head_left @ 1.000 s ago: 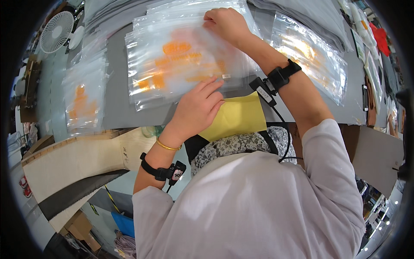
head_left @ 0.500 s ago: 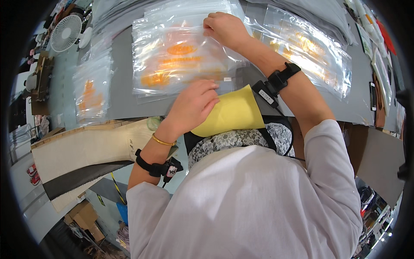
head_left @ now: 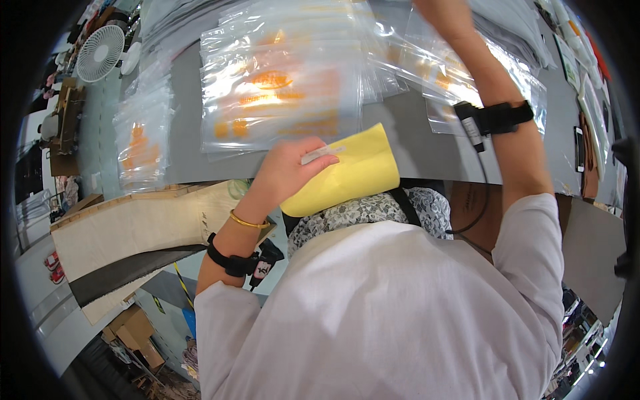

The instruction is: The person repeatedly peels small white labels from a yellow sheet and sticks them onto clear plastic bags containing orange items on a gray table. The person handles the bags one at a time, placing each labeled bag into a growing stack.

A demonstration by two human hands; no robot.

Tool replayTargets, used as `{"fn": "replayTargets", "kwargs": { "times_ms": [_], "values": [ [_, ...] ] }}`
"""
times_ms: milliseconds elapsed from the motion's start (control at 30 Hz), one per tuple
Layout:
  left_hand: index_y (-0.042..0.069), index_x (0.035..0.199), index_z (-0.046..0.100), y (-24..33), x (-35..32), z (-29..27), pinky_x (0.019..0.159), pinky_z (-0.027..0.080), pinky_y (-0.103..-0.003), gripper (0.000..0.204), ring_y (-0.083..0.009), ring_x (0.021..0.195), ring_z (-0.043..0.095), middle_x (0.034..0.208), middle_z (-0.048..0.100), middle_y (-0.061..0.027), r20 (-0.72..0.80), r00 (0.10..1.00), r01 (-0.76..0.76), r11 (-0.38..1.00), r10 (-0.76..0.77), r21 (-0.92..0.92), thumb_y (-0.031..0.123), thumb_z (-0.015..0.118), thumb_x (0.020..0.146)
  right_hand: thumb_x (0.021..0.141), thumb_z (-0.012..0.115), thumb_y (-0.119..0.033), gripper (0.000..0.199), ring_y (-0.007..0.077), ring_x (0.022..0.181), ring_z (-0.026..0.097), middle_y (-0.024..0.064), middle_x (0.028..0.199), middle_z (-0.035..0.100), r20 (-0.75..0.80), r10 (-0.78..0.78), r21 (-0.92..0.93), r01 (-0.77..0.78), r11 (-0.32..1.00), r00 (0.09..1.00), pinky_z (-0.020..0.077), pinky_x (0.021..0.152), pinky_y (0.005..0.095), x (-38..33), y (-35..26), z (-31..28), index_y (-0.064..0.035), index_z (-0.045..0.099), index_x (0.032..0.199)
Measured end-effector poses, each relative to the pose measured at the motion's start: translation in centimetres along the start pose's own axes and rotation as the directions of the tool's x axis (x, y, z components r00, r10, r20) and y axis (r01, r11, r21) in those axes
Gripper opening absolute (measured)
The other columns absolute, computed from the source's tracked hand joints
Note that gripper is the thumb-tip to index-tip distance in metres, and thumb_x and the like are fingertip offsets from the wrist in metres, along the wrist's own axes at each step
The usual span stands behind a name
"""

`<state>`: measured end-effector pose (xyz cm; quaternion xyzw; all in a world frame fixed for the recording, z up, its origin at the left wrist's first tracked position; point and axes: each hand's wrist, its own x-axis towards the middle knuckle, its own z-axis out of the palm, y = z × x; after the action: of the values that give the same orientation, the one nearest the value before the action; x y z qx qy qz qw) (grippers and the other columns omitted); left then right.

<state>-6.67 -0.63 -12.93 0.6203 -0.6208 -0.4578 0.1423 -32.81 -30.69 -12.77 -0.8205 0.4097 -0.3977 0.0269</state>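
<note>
"Yellow sheet (head_left: 363, 177) in the head view: where exactly, and held how?"

"Over the near edge of the surface (head_left: 400, 127), just below the fanned clear bags (head_left: 280, 107). Gripped at its upper left by the left hand (head_left: 290, 167), with a white strip (head_left: 320, 154) showing between thumb and forefinger."

"And the right hand (head_left: 447, 17)?"

"High up by a second spread of clear bags (head_left: 440, 83), blurred and cut off by the upper edge. Impossible to tell whether gripping anything."

"Any advice for good handling?"

"Probably best to pinch lightly, so as not to crease sheet or strip. Disturb the fanned layers little: slick film, likely quick to slide."
</note>
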Motion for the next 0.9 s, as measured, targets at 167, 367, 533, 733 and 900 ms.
{"fn": "replayTargets", "kwargs": {
  "times_ms": [167, 367, 533, 733, 900],
  "values": [
    [0.001, 0.111, 0.073, -0.3, 1.5, -0.9, 0.076, 0.053, -0.026, 0.025, -0.0044, 0.084, 0.062, 0.094, 0.072, 0.0018, 0.164, 0.985, 0.089, 0.960, -0.046, -0.264, 0.022, 0.075, 0.098, 0.094, 0.071, -0.019, 0.017, 0.0361, 0.104, 0.061, 0.0133, 0.098, 0.067, -0.060, -0.107, -0.565, 0.054, 0.824, 0.992, 0.0519, 0.086, 0.0450, -0.8, 6.0, -6.0, -0.0087, 0.076, 0.106],
    [0.000, 0.116, 0.073, 0.8, 2.0, -1.0, 0.080, 0.054, -0.026, 0.027, -0.0056, 0.088, 0.065, 0.099, 0.074, 0.0009, 0.118, 0.991, 0.105, 0.895, -0.060, -0.434, 0.021, 0.071, 0.100, 0.088, 0.078, -0.015, 0.008, 0.0277, 0.090, 0.070, 0.0048, 0.098, 0.071, 0.322, -0.044, 0.395, -0.092, 0.914, 0.946, 0.0574, 0.076, 0.0378, -11.0, -10.1, -6.3, -0.0108, 0.075, 0.095],
    [-0.001, 0.121, 0.073, 2.0, 2.1, -0.7, 0.078, 0.055, -0.024, 0.027, -0.0045, 0.089, 0.067, 0.102, 0.075, 0.0001, 0.113, 0.993, 0.098, 0.816, -0.040, -0.570, 0.018, 0.069, 0.103, 0.083, 0.083, -0.018, 0.017, 0.0235, 0.093, 0.067, 0.0014, 0.095, 0.069, 0.284, -0.045, 0.328, -0.053, 0.943, 0.958, 0.0565, 0.077, 0.0390, -16.1, -15.4, -4.6, -0.0103, 0.075, 0.096],
    [-0.002, 0.123, 0.072, 1.4, 1.7, 0.3, 0.081, 0.055, -0.024, 0.026, -0.0047, 0.095, 0.066, 0.107, 0.074, -0.0007, 0.042, 0.996, -0.034, 0.803, 0.073, -0.595, 0.014, 0.067, 0.104, 0.087, 0.083, -0.012, 0.020, 0.0250, 0.093, 0.069, 0.0045, 0.104, 0.069, 0.425, 0.106, 0.393, -0.288, 0.873, 0.899, 0.0573, 0.082, 0.0349, -15.7, -16.7, -5.1, -0.0036, 0.077, 0.104],
    [-0.002, 0.123, 0.072, 0.1, 1.4, 0.8, 0.083, 0.055, -0.023, 0.025, -0.0052, 0.097, 0.065, 0.109, 0.073, -0.0006, -0.007, 0.988, -0.123, 0.774, 0.151, -0.621, 0.012, 0.067, 0.104, 0.089, 0.081, -0.007, 0.014, 0.0156, 0.088, 0.065, 0.0027, 0.099, 0.067, 0.578, 0.201, 0.515, -0.545, 0.662, 0.791, 0.0530, 0.079, 0.0294, -16.0, -17.4, -4.8, -0.0010, 0.076, 0.101]
  ]
}}
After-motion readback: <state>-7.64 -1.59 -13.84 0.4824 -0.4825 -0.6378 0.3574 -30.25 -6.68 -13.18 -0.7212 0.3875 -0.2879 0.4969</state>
